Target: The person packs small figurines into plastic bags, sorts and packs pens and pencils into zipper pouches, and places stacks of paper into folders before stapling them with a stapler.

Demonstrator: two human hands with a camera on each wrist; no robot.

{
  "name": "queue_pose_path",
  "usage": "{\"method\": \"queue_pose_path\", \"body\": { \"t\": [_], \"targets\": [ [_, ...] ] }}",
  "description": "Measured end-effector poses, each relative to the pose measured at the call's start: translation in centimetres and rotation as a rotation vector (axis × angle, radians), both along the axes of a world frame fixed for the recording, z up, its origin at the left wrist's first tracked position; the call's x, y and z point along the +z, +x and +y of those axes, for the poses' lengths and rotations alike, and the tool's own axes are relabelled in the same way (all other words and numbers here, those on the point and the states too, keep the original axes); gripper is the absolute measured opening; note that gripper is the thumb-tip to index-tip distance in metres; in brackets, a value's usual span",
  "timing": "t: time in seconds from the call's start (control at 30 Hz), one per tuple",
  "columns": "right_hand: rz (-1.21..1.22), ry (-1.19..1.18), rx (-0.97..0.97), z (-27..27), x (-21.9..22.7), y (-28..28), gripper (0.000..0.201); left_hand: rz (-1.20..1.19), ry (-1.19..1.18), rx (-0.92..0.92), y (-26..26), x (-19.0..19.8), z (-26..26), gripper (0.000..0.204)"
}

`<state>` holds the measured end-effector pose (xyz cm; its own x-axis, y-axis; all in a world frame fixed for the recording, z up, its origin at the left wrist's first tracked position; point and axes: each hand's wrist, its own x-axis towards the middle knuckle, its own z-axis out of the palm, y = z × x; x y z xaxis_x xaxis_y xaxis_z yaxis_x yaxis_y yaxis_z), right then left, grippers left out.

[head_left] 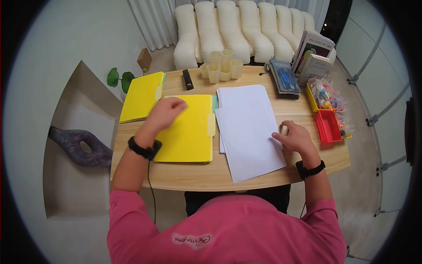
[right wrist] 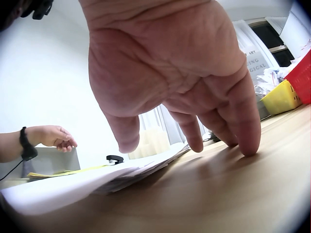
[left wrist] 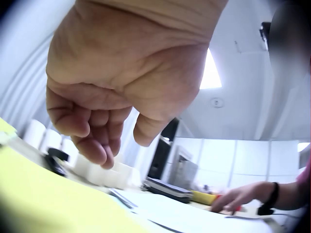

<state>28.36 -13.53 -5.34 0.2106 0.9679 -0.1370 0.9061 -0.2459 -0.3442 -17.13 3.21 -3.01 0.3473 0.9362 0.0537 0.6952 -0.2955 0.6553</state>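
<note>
My left hand (head_left: 166, 115) is raised above a yellow folder (head_left: 187, 141), fingers loosely bent and holding nothing; the left wrist view shows this hand (left wrist: 126, 73) clear of the folder's surface. At the right edge of a stack of white paper (head_left: 250, 127) is my right hand (head_left: 296, 136), thumb over the paper. In the right wrist view, fingers of this hand (right wrist: 170, 73) reach down to the wood beside the sheets (right wrist: 73, 187), with nothing gripped. A small pale thing (head_left: 285, 130) shows by the right fingers; I cannot tell what it is.
Another yellow folder (head_left: 143, 97) lies at the left. Toward the back are a black stapler-like object (head_left: 188, 79) and cream hexagonal cups (head_left: 214, 72). On the right are a pencil case (head_left: 285, 77), books (head_left: 313, 50), a yellow basket (head_left: 312, 99) and a red basket (head_left: 327, 127).
</note>
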Motion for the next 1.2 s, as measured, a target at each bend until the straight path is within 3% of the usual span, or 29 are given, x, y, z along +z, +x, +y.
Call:
{"method": "queue_pose_path", "body": {
  "t": [0.03, 0.1, 0.13, 0.2, 0.4, 0.7, 0.83, 1.03, 1.2],
  "targets": [
    [-0.010, 0.006, 0.006, 0.1, 0.1, -0.3, 0.072, 0.028, -0.048, -0.092, 2.6, -0.5, -1.6, 0.041],
    [-0.060, -0.088, 0.017, 0.3, 0.3, -0.7, 0.073, 0.151, -0.181, -0.092, 7.5, -0.3, -4.9, 0.058],
    [-0.078, -0.064, 0.023, 0.2, 0.2, -0.9, 0.075, 0.141, -0.174, -0.089, 9.2, -0.6, -5.7, 0.058],
    [-0.095, -0.058, 0.033, 0.0, 0.0, -1.0, 0.076, 0.392, -0.036, -0.126, 12.0, -1.5, -6.5, 0.085],
    [-0.127, -0.020, 0.082, -0.7, -0.2, -0.6, 0.082, 0.451, 0.043, -0.082, 16.1, -2.4, -6.6, 0.108],
    [-0.059, -0.037, 0.084, -0.2, -0.2, -0.4, 0.076, 0.457, 0.029, 0.134, 18.1, -5.5, -2.8, 0.080],
    [-0.066, -0.025, 0.103, 0.0, -0.6, -0.3, 0.075, 0.496, -0.007, 0.165, 19.4, -4.4, -2.7, 0.081],
    [-0.124, -0.032, 0.100, -0.4, -0.5, -0.5, 0.076, 0.433, 0.180, 0.188, 20.4, -5.8, -1.9, 0.074],
    [-0.114, -0.019, 0.096, -0.4, -0.9, -0.4, 0.074, 0.384, -0.020, 0.183, 20.7, -5.1, -0.6, 0.070]
  ]
}}
